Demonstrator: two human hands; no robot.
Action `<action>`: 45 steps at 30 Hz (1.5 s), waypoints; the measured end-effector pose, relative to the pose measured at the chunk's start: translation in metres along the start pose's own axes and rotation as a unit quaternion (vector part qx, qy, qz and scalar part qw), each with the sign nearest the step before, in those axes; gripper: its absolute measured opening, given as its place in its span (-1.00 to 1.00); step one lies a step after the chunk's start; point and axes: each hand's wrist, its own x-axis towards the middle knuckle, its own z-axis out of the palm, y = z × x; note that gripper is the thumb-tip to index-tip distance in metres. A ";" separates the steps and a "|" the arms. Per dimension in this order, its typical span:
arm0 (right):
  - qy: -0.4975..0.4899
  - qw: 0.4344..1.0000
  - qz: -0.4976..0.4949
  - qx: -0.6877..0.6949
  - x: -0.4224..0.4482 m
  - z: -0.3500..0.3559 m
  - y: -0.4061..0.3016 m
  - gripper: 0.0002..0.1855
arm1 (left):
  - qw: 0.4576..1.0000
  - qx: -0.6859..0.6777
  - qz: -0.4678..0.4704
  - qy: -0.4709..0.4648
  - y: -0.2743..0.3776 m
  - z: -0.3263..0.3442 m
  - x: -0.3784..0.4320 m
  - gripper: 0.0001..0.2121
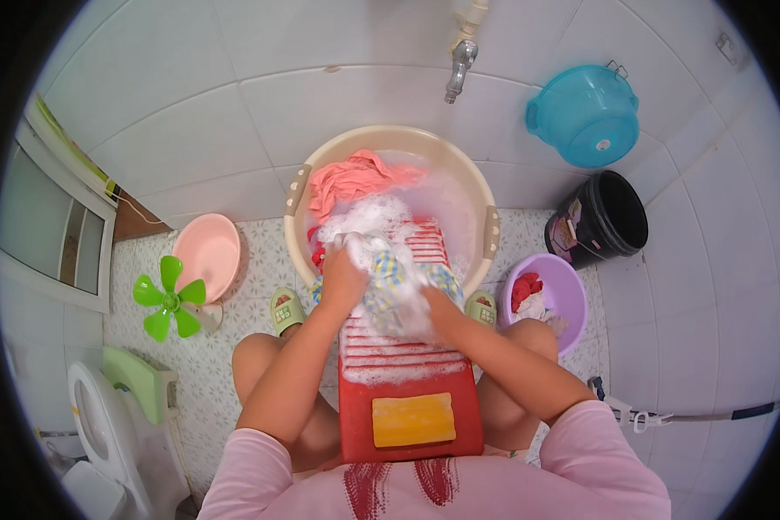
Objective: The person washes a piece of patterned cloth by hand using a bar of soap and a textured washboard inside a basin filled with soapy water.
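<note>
Suds coat both my hands over a red washboard [403, 361] that slopes down into a large beige basin [390, 135]. My left hand [346, 273] grips a wet blue, yellow and white patterned cloth [387, 276]. On the cloth's other side, my right hand [441, 313] is blurred and holds its edge. A yellow bar of soap [413, 420] rests in the washboard's upper end, close to my body. Coral fabric [357, 179] lies in the basin's soapy water, and a bit of red fabric [315, 250] shows at its left side.
A purple basin [578, 296] with clothes and a black bucket [585, 221] stand right. On the wall hang a blue basin [591, 117] and a metal tap [458, 71]. Left are a pink basin [208, 253], a green fan [170, 300], a green stool [133, 377] and a toilet [97, 416].
</note>
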 end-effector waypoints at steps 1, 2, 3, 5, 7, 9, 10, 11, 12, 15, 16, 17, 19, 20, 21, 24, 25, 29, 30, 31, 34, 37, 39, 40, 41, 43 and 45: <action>0.001 1.000 0.004 -0.001 -0.009 0.007 0.011 -0.41 | 0.999 -0.008 0.032 -0.003 0.007 0.000 0.000 -0.64; 0.001 0.993 0.037 0.110 -0.013 0.017 0.028 -0.41 | 0.998 -0.016 0.063 -0.006 0.012 0.001 0.000 -0.64; 0.005 0.996 0.029 0.082 -0.004 0.012 0.012 -0.40 | 0.998 -0.009 0.054 -0.003 0.005 -0.001 -0.003 -0.64; 0.022 0.999 0.025 0.018 0.009 -0.008 -0.019 -0.40 | 0.997 0.015 0.072 -0.009 -0.004 0.001 -0.005 -0.63; 0.138 0.985 0.012 -0.103 0.041 0.011 0.029 -0.38 | 0.996 0.004 0.087 -0.019 0.008 0.005 -0.001 -0.63; 0.082 0.981 0.055 -0.169 0.090 -0.001 0.031 -0.35 | 0.996 0.006 0.090 -0.022 0.006 0.005 -0.001 -0.64; 0.086 0.980 0.059 -0.170 0.097 0.001 0.040 -0.35 | 0.997 0.008 0.076 -0.020 0.006 0.009 0.002 -0.64; 0.102 0.978 0.051 -0.174 0.102 0.001 0.050 -0.34 | 0.998 0.009 0.064 -0.018 0.007 0.014 0.004 -0.64; 0.108 0.978 0.043 -0.172 0.104 0.003 0.047 -0.33 | 0.998 0.012 0.064 -0.017 0.005 0.012 0.005 -0.64; 0.022 0.996 0.060 -0.062 0.084 0.003 0.014 -0.32 | 1.000 0.023 0.006 0.002 -0.004 0.003 0.003 -0.66; -0.014 0.997 0.072 0.007 0.071 0.004 0.008 -0.32 | 1.000 -0.008 -0.008 0.016 -0.007 0.002 0.003 -0.65; -0.035 0.991 0.071 0.109 0.050 0.008 0.012 -0.31 | 0.998 -0.039 -0.024 0.030 -0.009 0.001 0.003 -0.64; -0.013 0.892 0.147 0.427 0.011 0.038 0.053 -0.28 | 0.997 -0.077 0.017 0.027 0.007 0.006 0.007 -0.64; -0.007 0.834 0.166 0.526 0.001 0.047 0.066 -0.27 | 0.993 -0.103 0.051 0.032 0.011 0.005 0.006 -0.64; -0.008 0.856 0.169 0.488 -0.001 0.044 0.064 -0.24 | 0.994 -0.097 0.045 0.035 0.006 0.003 0.004 -0.64; 0.041 0.999 0.000 0.007 0.031 0.018 0.062 -0.20 | 0.997 0.019 0.069 -0.021 0.003 0.004 -0.001 -0.64; 0.063 0.988 -0.032 -0.139 0.053 0.005 0.061 -0.21 | 0.996 0.023 0.082 -0.019 0.004 0.003 -0.003 -0.64; -0.002 0.987 0.059 -0.152 0.106 -0.014 0.065 -0.38 | 0.997 0.004 0.083 0.002 0.010 0.014 0.003 -0.64; -0.003 0.986 0.037 -0.161 0.106 -0.009 0.062 -0.42 | 0.996 0.004 0.085 0.000 0.011 0.015 0.004 -0.64; 0.026 0.993 0.035 -0.111 0.094 0.000 0.043 -0.43 | 0.998 0.015 0.055 0.002 0.005 0.009 0.001 -0.64; 0.080 0.995 0.038 0.054 0.040 0.003 -0.011 -0.43 | 1.000 -0.006 0.009 0.004 -0.005 -0.004 -0.001 -0.64; -0.010 0.956 0.180 0.232 0.003 0.019 0.014 -0.36 | 0.997 -0.066 0.034 0.005 0.006 0.003 0.001 -0.63; 0.014 0.994 0.067 0.080 -0.002 0.010 0.016 -0.37 | 0.994 -0.085 0.064 0.015 0.004 0.006 0.001 -0.62; 0.050 0.995 -0.008 -0.081 0.001 -0.002 0.004 -0.40 | 0.997 -0.035 0.071 0.000 0.001 0.005 0.001 -0.63; 0.068 0.997 0.016 0.025 0.023 -0.003 0.009 -0.44 | 0.997 0.015 0.079 -0.014 -0.002 0.005 -0.001 -0.63; 0.096 0.987 0.043 0.123 0.058 -0.017 0.019 -0.47 | 0.997 0.013 0.077 -0.024 0.004 0.007 0.001 -0.64; 0.189 0.977 -0.083 -0.049 0.080 -0.031 0.021 -0.39 | 0.997 0.016 0.075 -0.029 0.008 0.006 0.003 -0.65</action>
